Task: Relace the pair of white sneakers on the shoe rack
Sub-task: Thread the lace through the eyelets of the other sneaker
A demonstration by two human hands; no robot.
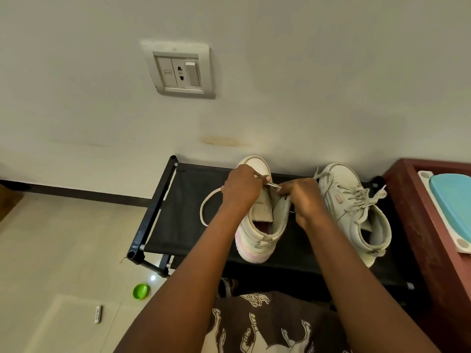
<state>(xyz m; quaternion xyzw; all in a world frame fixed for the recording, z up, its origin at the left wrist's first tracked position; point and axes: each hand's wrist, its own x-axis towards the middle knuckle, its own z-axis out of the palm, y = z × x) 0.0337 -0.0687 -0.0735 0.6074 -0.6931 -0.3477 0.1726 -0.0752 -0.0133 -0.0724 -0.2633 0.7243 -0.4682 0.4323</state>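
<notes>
Pinching one lace [272,184] between left hand [241,187] and right hand [302,197], a person threads the unlaced sneaker [257,220] steadied on the rack [183,215].

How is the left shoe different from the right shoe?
The left shoe is nearly unlaced, its lace looping loose on the rack; the right shoe is laced. The left hand pinches that lace and the right hand grips the left shoe; nothing touches the right shoe. The left shoe's heel looks pinkish, the right shoe's plain. Both are white, toes toward the wall.
</notes>
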